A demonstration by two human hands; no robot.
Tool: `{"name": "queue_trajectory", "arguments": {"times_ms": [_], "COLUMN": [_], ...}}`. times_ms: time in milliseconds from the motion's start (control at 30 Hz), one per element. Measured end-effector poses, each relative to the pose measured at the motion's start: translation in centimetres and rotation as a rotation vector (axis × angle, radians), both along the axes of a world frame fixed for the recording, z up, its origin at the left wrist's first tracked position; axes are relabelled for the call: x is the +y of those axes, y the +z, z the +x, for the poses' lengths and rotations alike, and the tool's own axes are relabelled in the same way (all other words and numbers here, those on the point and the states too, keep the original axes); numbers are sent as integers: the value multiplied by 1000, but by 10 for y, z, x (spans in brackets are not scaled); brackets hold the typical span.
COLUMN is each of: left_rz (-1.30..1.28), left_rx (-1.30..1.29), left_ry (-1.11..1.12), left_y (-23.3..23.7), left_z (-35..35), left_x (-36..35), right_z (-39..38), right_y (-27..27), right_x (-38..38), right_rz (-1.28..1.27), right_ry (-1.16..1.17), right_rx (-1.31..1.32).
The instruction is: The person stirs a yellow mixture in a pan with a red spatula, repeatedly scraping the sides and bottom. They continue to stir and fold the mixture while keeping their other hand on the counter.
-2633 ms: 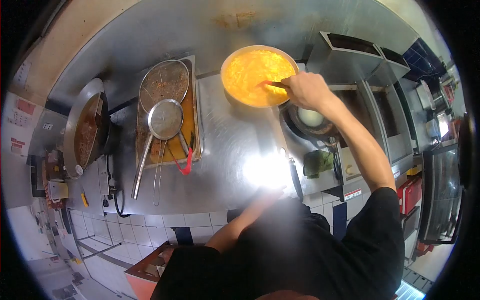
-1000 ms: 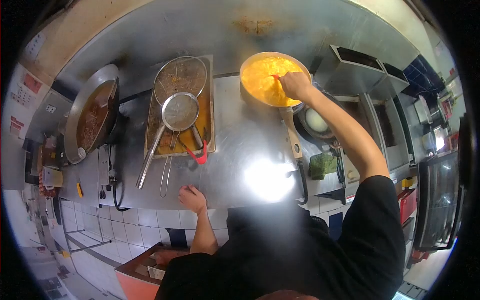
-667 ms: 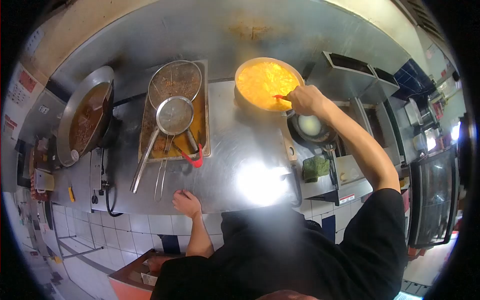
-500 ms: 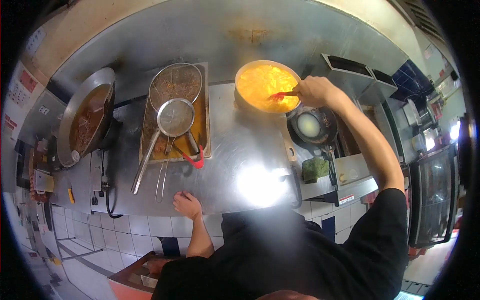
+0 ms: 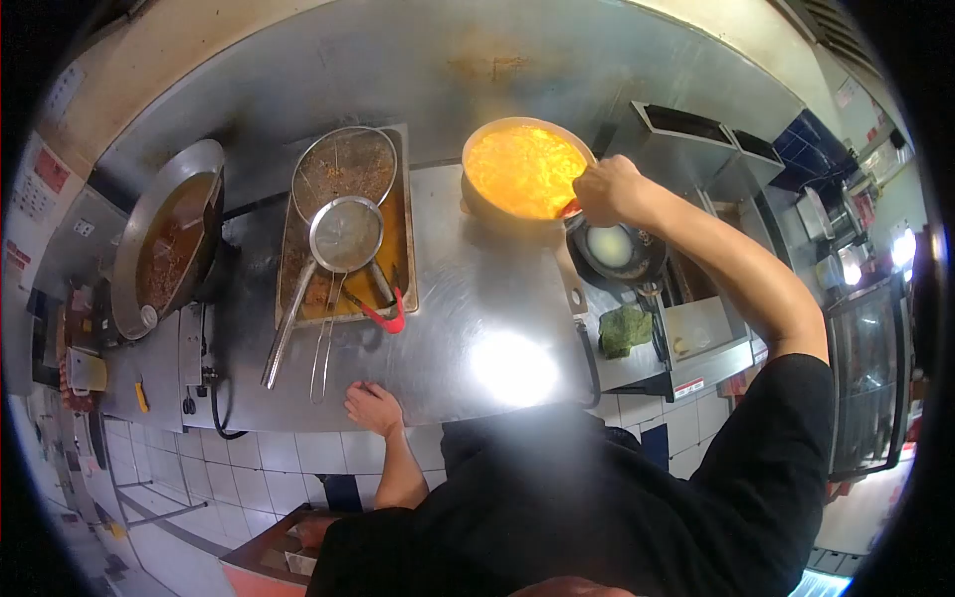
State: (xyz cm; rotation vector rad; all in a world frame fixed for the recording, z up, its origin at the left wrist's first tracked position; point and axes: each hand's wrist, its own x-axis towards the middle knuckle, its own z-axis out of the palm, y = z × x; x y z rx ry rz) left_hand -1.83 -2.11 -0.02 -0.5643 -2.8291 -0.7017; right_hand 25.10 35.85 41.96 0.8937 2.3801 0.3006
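My right hand (image 5: 609,189) is closed around the handle of a red-headed utensil (image 5: 570,209), at the right rim of a large pale pot (image 5: 489,203). Bright yellow-orange liquid (image 5: 522,164) fills the pot nearly to its rim. My left hand (image 5: 372,407) rests palm down on the front edge of the steel counter (image 5: 448,348), fingers loosely apart and holding nothing. Beyond it, a deep metal tray (image 5: 406,264) carries a small long-handled strainer (image 5: 346,234), a wide mesh skimmer (image 5: 343,169) and a red-tipped tool (image 5: 391,315).
A large wok (image 5: 199,154) of brown liquid stands at the left. Right of the pot, a dark frying pan (image 5: 647,261) holds something round and pale. A green scouring pad (image 5: 625,330) lies in front of the pan. A yellow-handled tool (image 5: 141,396) is on the far-left counter.
My right hand has drawn slightly left and the utensil's red head has moved from mid-pot to the right rim. My left hand stays put.
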Motion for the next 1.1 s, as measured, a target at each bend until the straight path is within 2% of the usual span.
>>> {"name": "queue_trajectory", "arguments": {"times_ms": [167,233,300,367,433,467,567,733,900,1033,1100], "left_rz": [-15,-19,-29,-32,-29,-28,-26,11,28,5,-5], "left_rx": [2,16,27,55,11,-30,24,7,7,-20,-34], "left_ry": [-5,-4,-4,-13,-6,-8,-6,-2,-5,2,0], "left_y": [4,-2,-6,-7,-1,2,2,6,5,13,13], "left_z": [2,-1,-2,-2,-2,-1,0,0,-1,-1,2], "left_x": [1,0,0,-1,1,0,1,0,2,3,1], "right_z": [15,26,27,33,25,27,14,-15,-50,-46,-38], "right_y": [-52,-69,-76,-88,-86,-84,-78,-74,-77,-81,-76], "right_x": [37,59,78,103,118,125,145,161,162,136,124], "right_rz": [190,254,311,354,396,414,448,511,470,446,424], "right_ry": [-10,72,-8,43,37,105,121,291,467,630,616], "right_rx": [-148,-132,-86,-6,44,27,52,63,-101,132,135]}}
